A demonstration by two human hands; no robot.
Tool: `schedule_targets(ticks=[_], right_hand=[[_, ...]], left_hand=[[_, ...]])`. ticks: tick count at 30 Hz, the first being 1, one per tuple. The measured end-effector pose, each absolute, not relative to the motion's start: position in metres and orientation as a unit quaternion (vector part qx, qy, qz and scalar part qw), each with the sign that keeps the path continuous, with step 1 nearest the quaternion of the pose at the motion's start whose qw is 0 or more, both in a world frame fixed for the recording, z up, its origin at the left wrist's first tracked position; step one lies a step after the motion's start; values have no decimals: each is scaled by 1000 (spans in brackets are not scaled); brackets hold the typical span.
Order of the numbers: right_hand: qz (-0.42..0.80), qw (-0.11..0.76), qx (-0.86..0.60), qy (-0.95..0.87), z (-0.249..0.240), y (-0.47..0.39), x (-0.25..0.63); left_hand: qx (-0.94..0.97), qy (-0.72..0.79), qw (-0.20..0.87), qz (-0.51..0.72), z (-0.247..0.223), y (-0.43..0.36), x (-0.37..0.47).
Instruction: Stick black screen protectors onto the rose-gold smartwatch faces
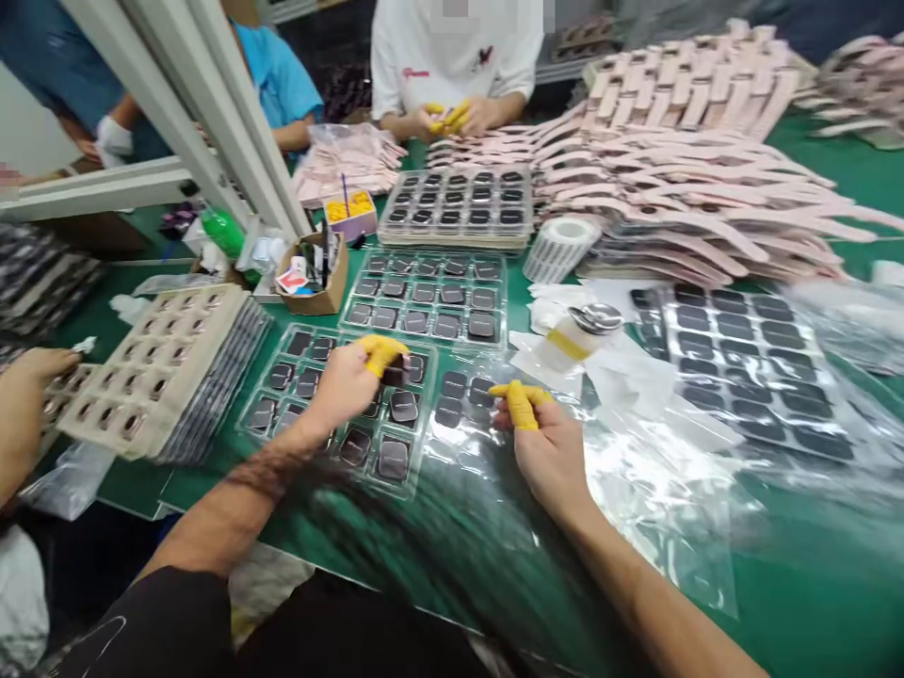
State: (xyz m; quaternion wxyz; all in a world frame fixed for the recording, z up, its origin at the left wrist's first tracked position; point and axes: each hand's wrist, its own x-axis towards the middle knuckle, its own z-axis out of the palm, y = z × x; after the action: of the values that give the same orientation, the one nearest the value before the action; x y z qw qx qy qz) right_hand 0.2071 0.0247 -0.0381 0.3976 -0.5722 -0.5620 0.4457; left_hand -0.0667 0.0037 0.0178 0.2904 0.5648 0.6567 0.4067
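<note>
My left hand [349, 377], in yellow finger cots, is closed on a dark rounded-square piece [395, 371] above a clear compartment tray [246, 414]. Similar dark pieces lie in the tray's compartments, such as a dark square [394, 459] at its near right corner. Over clear plastic film to the right, my right hand [547, 438] has its yellow-covered fingertips pinched together. Whatever may be between them is too small to make out. Beside those fingertips, several dark squares [450, 412] lie on the film. Blurred dark hair crosses the foreground.
Behind stand another clear tray [424, 337], stacked trays [456, 240] and a label roll [563, 247]. A sheet of dark squares [759, 367] lies right, near a white lidded container [569, 347]. Pink strap-like parts [678, 188] are heaped behind. Beige trays [162, 358] stand left. Co-workers' hands are across and left.
</note>
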Motion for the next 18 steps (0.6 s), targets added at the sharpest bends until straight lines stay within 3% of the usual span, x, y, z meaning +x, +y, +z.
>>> schedule_targets(ticks=[2, 4, 12, 18], right_hand=[[433, 368, -560, -603, -43, 25, 205], [427, 359, -547, -625, -45, 26, 204], [352, 360, -512, -696, -42, 31, 205], [297, 328, -475, -761, -23, -2, 189]], left_hand=[[529, 767, 157, 328, 28, -6, -123], [514, 819, 94, 235, 37, -9, -169], [524, 838, 76, 131, 37, -8, -199], [393, 915, 56, 66, 49, -55, -186]])
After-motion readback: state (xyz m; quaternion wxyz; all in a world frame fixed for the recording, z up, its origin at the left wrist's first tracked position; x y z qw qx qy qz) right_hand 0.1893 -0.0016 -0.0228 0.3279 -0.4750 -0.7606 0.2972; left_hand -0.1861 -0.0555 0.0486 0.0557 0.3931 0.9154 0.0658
